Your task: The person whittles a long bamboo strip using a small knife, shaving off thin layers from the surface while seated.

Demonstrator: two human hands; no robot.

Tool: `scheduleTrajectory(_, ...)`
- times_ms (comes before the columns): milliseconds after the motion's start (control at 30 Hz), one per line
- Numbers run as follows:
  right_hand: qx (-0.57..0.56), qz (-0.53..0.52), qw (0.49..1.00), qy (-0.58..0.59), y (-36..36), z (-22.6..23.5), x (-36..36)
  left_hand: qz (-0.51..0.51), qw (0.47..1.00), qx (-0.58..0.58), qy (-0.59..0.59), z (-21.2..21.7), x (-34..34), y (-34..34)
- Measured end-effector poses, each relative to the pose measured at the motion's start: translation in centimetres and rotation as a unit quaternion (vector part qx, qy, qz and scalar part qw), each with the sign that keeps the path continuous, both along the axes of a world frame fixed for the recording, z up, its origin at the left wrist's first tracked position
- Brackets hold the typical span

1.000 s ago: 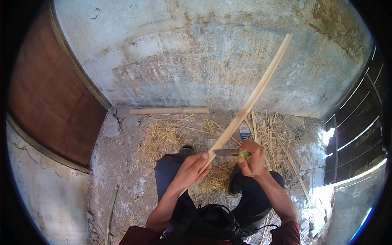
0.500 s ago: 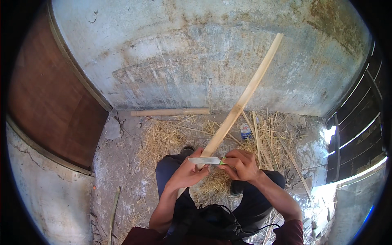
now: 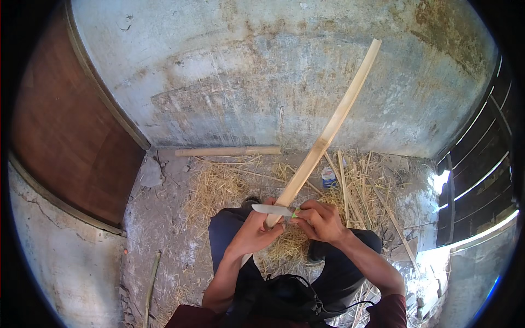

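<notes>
My left hand (image 3: 256, 232) grips the lower end of a long pale bamboo strip (image 3: 327, 134), which slants up and to the right toward the wall. My right hand (image 3: 320, 220) holds a knife (image 3: 273, 210) by its green handle. The steel blade points left and lies across the strip just above my left hand. Both hands are over my lap, above my dark trousers (image 3: 221, 232).
Dry shavings and split bamboo strips (image 3: 350, 180) litter the concrete floor. A bamboo pole (image 3: 227, 151) lies along the foot of the stained wall. A small blue-and-white carton (image 3: 328, 177) sits among the strips. A brown door (image 3: 65, 136) is left, a dark slatted gate (image 3: 481, 164) right.
The knife has come from the strip's right side to lie across it, blade pointing left. My right hand shifted left and down. The strip's top tilted slightly.
</notes>
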State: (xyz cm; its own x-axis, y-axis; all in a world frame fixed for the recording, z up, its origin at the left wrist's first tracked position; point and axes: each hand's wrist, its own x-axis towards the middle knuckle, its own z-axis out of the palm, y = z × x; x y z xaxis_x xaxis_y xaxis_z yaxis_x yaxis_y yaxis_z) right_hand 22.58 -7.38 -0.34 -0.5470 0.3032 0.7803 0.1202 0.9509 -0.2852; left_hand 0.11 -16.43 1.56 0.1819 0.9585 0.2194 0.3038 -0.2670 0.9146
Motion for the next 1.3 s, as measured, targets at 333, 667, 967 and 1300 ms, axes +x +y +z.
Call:
scheduleTrajectory(333,-0.049,-0.058,0.997,0.019,0.8,0.1,1.2,0.039,0.998,-0.047,-0.019,1.7,0.2,-1.1)
scheduleTrajectory(667,-0.089,-0.105,0.988,0.063,1.7,0.4,2.1,0.065,0.993,-0.097,0.012,3.5,0.8,-2.5)
scheduleTrajectory(967,-0.203,-0.143,0.968,0.044,1.4,1.1,2.3,0.070,0.993,-0.065,0.068,2.7,0.7,-2.8)
scheduleTrajectory(1300,-0.255,-0.086,0.958,-0.103,3.2,-1.1,2.6,0.098,0.983,-0.065,0.141,1.9,2.5,-3.4)
